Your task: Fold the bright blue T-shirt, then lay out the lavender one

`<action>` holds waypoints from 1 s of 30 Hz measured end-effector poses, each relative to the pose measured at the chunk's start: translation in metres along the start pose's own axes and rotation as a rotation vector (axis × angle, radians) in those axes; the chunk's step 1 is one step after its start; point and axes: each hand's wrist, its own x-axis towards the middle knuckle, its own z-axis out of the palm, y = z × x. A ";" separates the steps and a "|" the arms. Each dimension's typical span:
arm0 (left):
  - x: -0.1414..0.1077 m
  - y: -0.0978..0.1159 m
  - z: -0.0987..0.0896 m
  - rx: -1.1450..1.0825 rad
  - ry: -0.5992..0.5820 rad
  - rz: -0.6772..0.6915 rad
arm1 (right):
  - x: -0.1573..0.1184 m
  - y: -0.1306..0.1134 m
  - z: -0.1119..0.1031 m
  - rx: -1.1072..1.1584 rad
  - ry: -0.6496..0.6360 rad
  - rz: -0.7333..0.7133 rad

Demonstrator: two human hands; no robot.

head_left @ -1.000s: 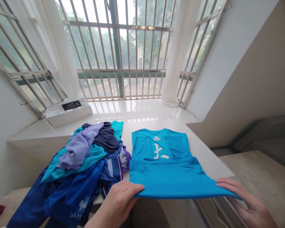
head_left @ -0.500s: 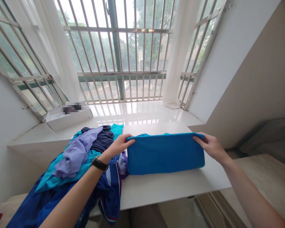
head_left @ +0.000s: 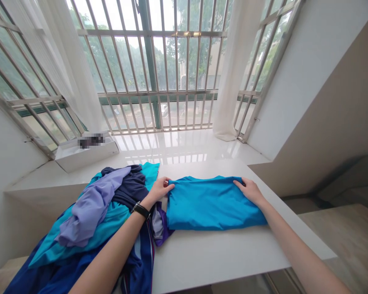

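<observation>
A bright blue shirt (head_left: 213, 206), folded into a wide rectangle, lies on the white table (head_left: 221, 253). My left hand (head_left: 160, 190), below a black wristwatch, pinches its far left corner between thumb and fingers. At the far right corner my right hand (head_left: 249, 190) pinches the same cloth. The collar edge shows slightly beyond the folded edge between my hands. Beside my left arm is a loose heap of clothes: a lavender garment (head_left: 90, 212) on top, a dark navy garment (head_left: 127, 185), and a purple and grey piece (head_left: 160, 226) against the shirt's left side.
Behind the table runs a glossy white window sill (head_left: 178, 145) with a white box (head_left: 86, 157) at its left. Metal bars (head_left: 159, 96) and white curtains (head_left: 228, 90) stand at the window. Dark blue clothing (head_left: 64, 269) hangs over the table's left front edge.
The shirt's held edge has come down from upright, and the cloth now lies flat on the table. My right hand has moved left and slightly down, closer to my left hand.
</observation>
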 end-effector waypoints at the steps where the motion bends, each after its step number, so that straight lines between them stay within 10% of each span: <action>1: 0.000 0.000 -0.001 -0.019 0.006 0.008 | 0.001 0.001 0.000 0.016 0.006 -0.002; 7: 0.004 0.003 0.003 0.018 0.132 0.033 | 0.009 0.007 0.002 0.087 0.030 -0.001; 15: -0.001 -0.003 0.003 -0.067 -0.071 -0.001 | 0.012 0.020 0.013 -0.171 -0.035 0.038; 24: 0.045 0.018 -0.012 0.235 -0.069 0.027 | 0.045 -0.017 0.031 -0.453 -0.019 0.087; 30: 0.023 0.024 -0.041 0.292 -0.089 -0.019 | 0.036 -0.028 0.042 -0.496 0.006 0.129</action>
